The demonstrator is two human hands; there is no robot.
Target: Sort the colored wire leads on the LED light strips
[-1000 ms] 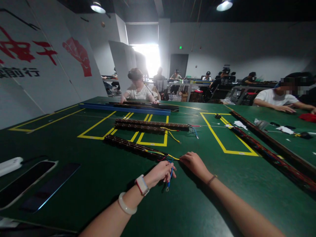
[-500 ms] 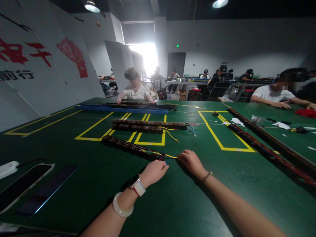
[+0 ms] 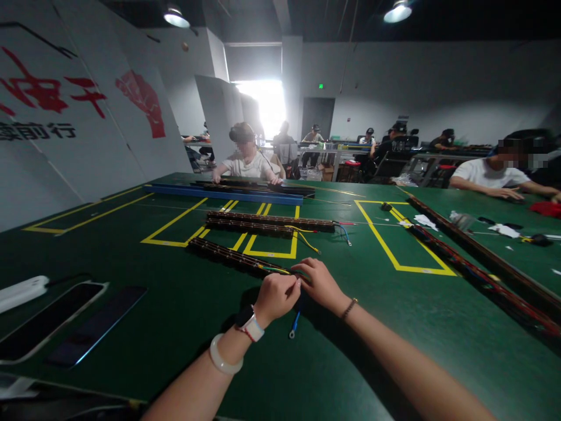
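Note:
A dark wire harness (image 3: 228, 252) lies slanted on the green table, with a yellow-green wire (image 3: 275, 269) along its near end. My left hand (image 3: 276, 297) is closed in a pinch at that end. Against its fingertips, my right hand (image 3: 321, 285) has its fingers curled over the same wires. The exact grip point is hidden by the fingers. Below the hands a blue wire with a ring terminal (image 3: 293, 332) hangs toward me. Just beyond lies another pair of dark harnesses (image 3: 272, 223), with yellow and blue lead ends at the right.
Two phone-like dark slabs (image 3: 99, 324) (image 3: 52, 318) and a white device (image 3: 21, 292) lie at the left. Long harnesses (image 3: 464, 263) run along the right side. Across the table a person (image 3: 245, 158) handles dark strips by a blue channel (image 3: 228, 195); another person (image 3: 491, 175) sits at the right.
My right hand has moved left and up against my left hand, which has risen slightly. The blue wire's ring end now shows below the hands. The view has shifted a little.

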